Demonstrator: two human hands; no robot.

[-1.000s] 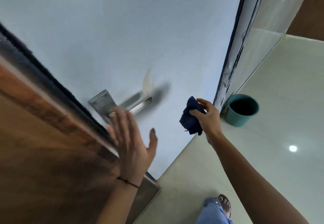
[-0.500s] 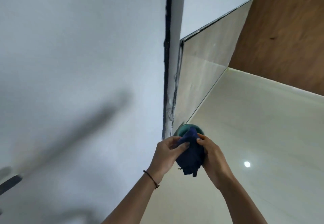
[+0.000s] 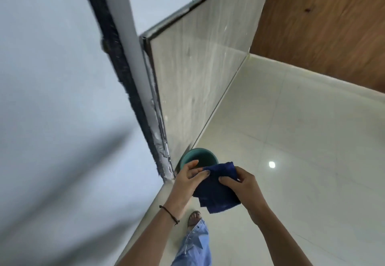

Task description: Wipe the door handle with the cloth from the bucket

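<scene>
A dark blue cloth (image 3: pixel 216 190) is spread between both hands in the lower middle of the head view. My left hand (image 3: pixel 187 179) pinches its upper left edge and my right hand (image 3: pixel 243 184) grips its right side. Just beyond the hands a teal bucket (image 3: pixel 198 157) stands on the floor against the wall, partly hidden by my left hand and the cloth. The door handle is out of view; only a blurred dark shadow lies across the white door (image 3: pixel 52 99) at the left.
A black door edge strip (image 3: pixel 125 78) and a glossy tiled wall panel (image 3: pixel 198 67) run down to the bucket. A brown wooden surface (image 3: pixel 323 26) fills the upper right. Pale floor tiles (image 3: pixel 302 161) spread right. My sandalled foot (image 3: pixel 194 217) and jeans leg (image 3: pixel 193 249) are below the hands.
The view swung right, away from the door handle, toward the bucket. My left hand left the door and joined the right on the cloth, which is now spread wider between them.
</scene>
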